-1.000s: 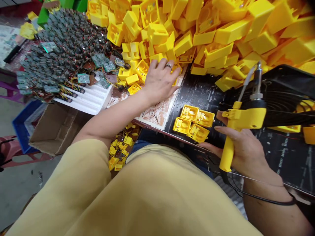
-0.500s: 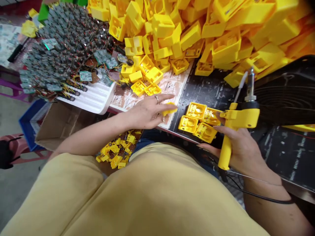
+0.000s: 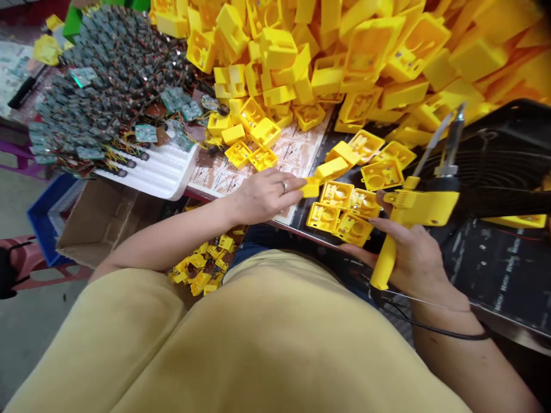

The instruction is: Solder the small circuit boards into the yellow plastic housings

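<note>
The left hand (image 3: 262, 195) has moved right, fingertips pinching a yellow case (image 3: 329, 170) mid-frame; the right hand (image 3: 413, 258) grips the soldering gun (image 3: 413, 209).

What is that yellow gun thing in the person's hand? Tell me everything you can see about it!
The yellow pistol-shaped plastic soldering tool has a long yellow handle, a ridged trigger piece, a black rear part and a slim metal tip pointing up and away. A thin rod slants up beside the tip. A black cord leaves the handle's bottom. The person's right hand wraps the handle, holding it above the dark table edge, beside a cluster of four square yellow plastic shells.
</note>
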Motion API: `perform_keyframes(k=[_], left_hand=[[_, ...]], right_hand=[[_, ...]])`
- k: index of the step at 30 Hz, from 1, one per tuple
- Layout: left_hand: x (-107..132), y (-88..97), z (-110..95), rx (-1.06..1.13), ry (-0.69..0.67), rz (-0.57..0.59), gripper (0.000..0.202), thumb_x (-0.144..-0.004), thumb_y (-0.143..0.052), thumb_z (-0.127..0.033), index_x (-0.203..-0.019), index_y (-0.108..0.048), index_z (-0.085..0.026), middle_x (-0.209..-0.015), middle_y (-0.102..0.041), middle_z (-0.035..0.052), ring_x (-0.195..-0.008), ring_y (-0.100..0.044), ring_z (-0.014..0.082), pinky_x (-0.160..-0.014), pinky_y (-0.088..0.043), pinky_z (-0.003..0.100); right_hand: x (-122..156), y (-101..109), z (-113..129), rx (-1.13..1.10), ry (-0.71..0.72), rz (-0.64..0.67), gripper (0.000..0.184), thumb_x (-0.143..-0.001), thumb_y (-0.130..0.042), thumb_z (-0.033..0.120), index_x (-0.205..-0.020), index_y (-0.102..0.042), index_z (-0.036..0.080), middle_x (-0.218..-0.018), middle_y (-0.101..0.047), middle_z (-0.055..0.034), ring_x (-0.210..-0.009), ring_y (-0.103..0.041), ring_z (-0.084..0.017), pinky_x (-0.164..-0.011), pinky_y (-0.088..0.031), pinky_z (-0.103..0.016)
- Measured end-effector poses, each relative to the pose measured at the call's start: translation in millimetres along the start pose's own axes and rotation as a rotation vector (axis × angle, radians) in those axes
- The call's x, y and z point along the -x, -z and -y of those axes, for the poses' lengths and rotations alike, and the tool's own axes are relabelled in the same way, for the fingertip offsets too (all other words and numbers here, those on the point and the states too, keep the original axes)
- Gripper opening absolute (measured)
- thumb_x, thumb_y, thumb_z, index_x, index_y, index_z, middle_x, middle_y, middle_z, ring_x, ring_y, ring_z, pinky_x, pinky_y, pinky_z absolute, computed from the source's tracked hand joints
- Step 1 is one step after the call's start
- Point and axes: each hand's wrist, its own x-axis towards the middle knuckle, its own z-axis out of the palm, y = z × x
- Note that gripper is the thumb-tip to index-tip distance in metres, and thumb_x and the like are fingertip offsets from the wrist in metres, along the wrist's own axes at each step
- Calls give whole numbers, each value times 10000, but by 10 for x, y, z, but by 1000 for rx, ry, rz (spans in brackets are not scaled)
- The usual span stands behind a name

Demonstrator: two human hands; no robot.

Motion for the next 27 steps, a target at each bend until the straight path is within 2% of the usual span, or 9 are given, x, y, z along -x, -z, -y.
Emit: perform_keyframes(k=[2,4,7,9,14,17,19,22,27], left_hand=[[87,80,21,-18,-160,36,244,-1035,-456,-177,-1036,-700,-180,-1267,-738,90,-1182,-699,206,-939,-585,366],[178,141,16,20,-210,69,228,-1024,-484,-175,-1013,-711,-202,-1299,-727,67,-1241,-677,201,-1001,-569,367],[255,136,-15,143,-39,40,235,-1002,-519,-243,-1166,-687,-226,-1412,-654,104,-1369,-585,226,-1096,-523,438],[259,74,-34,217,103,8,385,-994,-535,-349,-1341,-598,-194,-1473,-593,158,-1421,-528,251,-1120,-501,470],[125,-4,-101,245,171,108,580,-1001,-481,-548,-1459,-497,-194,-1316,-688,125,-1186,-658,234,-1034,-512,425],[-128,35,-140,189,287,69,768,-944,-420,-730,-1438,-529,-153,-1306,-676,160,-1184,-646,285,-997,-503,440],[-355,32,-124,173,393,62,724,-966,-406,-687,-1415,-548,-136,-1282,-688,159,-1160,-658,281,-985,-502,424],[-629,8,21,224,465,126,506,-998,-450,-453,-1375,-584,-145,-1171,-740,119,-1053,-697,239,-942,-517,382],[-685,140,452,295,361,223,338,-970,-469,-306,-1172,-728,-228,-1071,-772,39,-1012,-711,198,-953,-515,342]], right_hand=[[6,-9,-6,-6,2,2,515,-890,-684,598,-1215,-534,228,-694,-485,23,-574,-505,-188,-600,-458,-310],[15,-23,-24,-21,-5,11,542,-866,-725,581,-1229,-535,226,-698,-493,22,-592,-514,-186,-619,-466,-306],[39,-45,-58,-38,-22,9,570,-844,-745,595,-1230,-562,218,-670,-473,28,-557,-476,-176,-635,-472,-312],[56,-54,-70,-44,-23,-3,596,-834,-751,603,-1253,-565,221,-666,-470,31,-539,-455,-171,-653,-481,-320],[83,-66,-44,-52,-43,-2,667,-824,-767,590,-1333,-520,235,-762,-553,1,-601,-522,-180,-687,-503,-320],[78,-70,-25,-52,-43,-7,635,-844,-748,593,-1308,-523,224,-815,-597,-25,-642,-570,-188,-680,-506,-317],[60,-63,-19,-37,-23,-22,617,-845,-748,591,-1275,-525,209,-790,-592,-21,-625,-573,-187,-674,-507,-318],[21,-39,-12,2,31,-47,568,-863,-749,546,-1249,-516,201,-770,-587,-12,-605,-577,-181,-637,-497,-305],[-30,-8,-2,37,112,-79,455,-902,-737,422,-1226,-511,197,-768,-609,-13,-642,-612,-186,-589,-479,-284]])
